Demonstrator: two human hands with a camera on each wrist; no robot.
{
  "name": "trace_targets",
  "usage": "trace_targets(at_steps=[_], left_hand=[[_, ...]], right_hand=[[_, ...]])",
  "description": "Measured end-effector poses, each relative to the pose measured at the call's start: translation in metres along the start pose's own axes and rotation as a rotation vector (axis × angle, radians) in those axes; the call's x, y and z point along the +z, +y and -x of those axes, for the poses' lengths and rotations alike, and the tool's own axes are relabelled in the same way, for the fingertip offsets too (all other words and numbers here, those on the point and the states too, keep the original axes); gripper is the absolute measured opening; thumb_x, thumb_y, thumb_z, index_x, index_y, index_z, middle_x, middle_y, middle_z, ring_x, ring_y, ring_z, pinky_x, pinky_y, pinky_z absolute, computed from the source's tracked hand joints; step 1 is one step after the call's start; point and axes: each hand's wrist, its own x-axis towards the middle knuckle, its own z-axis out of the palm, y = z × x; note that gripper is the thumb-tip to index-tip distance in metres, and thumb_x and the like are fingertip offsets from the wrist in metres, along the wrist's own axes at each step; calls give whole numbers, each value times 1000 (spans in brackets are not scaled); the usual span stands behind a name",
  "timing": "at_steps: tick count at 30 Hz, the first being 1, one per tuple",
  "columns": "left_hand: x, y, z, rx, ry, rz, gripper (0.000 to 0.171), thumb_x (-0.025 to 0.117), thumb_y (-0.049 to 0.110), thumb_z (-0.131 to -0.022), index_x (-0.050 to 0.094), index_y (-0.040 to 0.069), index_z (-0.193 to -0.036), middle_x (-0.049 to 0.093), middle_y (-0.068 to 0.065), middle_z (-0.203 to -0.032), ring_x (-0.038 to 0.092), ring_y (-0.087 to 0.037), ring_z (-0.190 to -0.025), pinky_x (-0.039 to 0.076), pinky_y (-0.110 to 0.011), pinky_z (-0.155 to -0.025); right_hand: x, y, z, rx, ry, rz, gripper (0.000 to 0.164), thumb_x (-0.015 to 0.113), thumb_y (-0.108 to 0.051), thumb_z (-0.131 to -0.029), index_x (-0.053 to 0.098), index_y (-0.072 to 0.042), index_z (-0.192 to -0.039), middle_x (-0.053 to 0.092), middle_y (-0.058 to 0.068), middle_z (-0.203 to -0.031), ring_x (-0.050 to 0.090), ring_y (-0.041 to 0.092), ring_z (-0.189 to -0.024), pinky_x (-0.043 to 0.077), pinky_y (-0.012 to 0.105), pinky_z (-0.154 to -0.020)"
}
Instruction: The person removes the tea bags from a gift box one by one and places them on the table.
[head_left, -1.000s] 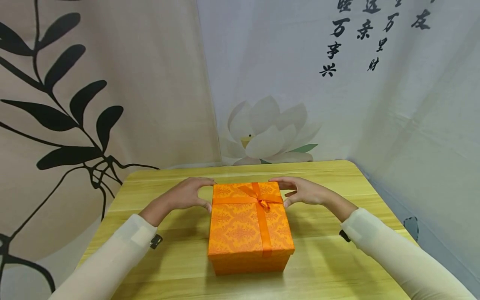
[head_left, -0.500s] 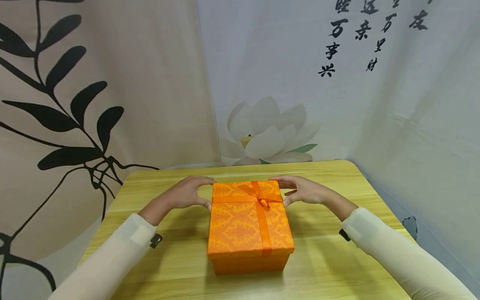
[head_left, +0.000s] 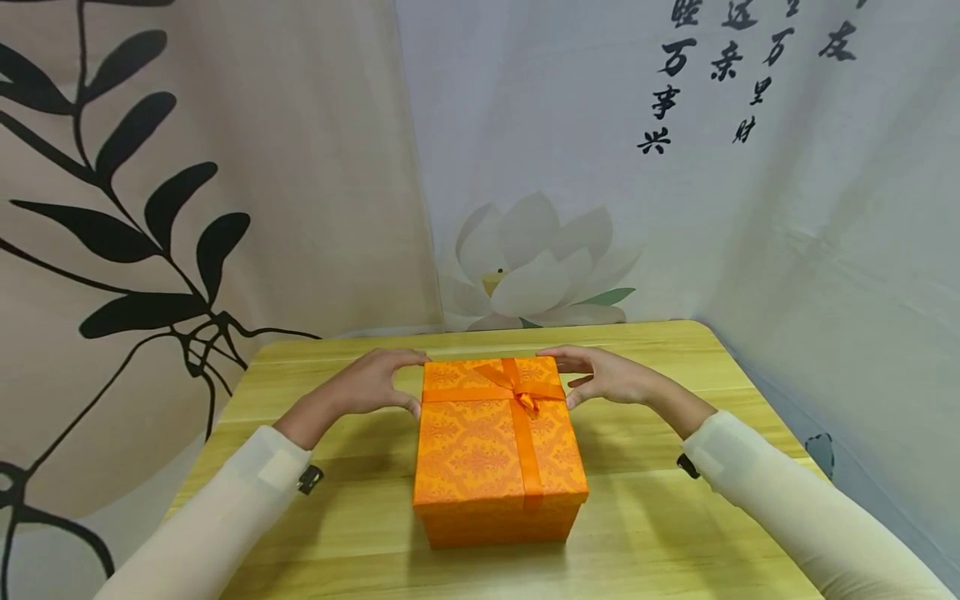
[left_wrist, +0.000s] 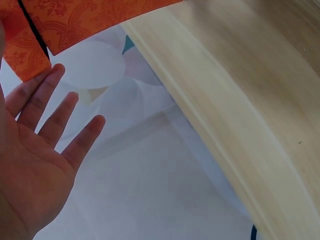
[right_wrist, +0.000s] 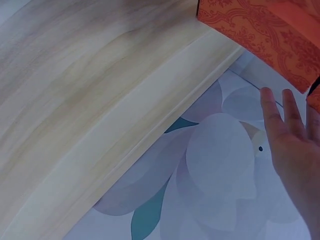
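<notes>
An orange patterned gift box (head_left: 498, 523) stands on the wooden table, its lid (head_left: 472, 450) tied with an orange ribbon and bow. My left hand (head_left: 367, 385) holds the lid by its far left corner, thumb at the side and fingers reaching behind. At the far right corner my right hand (head_left: 611, 379) grips the lid the same way. In the left wrist view, two fingertips of the left hand (left_wrist: 42, 150) meet the lid's corner (left_wrist: 30, 60), while the other fingers stretch free. The right hand (right_wrist: 295, 155) is partly cut off in its wrist view. The box's inside is hidden.
The pale wooden table (head_left: 315, 533) has rounded far corners. Behind it hangs a fabric backdrop (head_left: 330, 208) printed with dark leaves, a lotus (head_left: 536, 258) and black writing. A small black device (head_left: 310, 479) sits under the left sleeve, another (head_left: 687, 467) under the right.
Both hands and the lid have risen slightly, while the base of the box stays in place. The hold on the lid's far corners is the same.
</notes>
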Motion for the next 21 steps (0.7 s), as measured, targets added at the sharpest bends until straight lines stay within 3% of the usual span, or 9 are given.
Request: trace_targets(at_steps=[12,21], left_hand=[[-5,2,4,-13,9,11,97,82,62,-75,52,8,-151,48,-14,-157,42,-41,-145,39,-62,-114],[-9,1,7,-28,26,25,97,84,60,-75,52,8,-151,50,-14,-155,43,-41,-144,40,-62,-114]], right_hand=[[0,-5,-4,-13,-5,-2,90,84,-31,-86,36,-16,-161,39,13,-163,33,41,-151,37,60,-117],[0,-8,-7,-23,-16,-34,95,84,-35,-85,34,-10,-161,39,15,-163,33,43,-150,40,62,-113]])
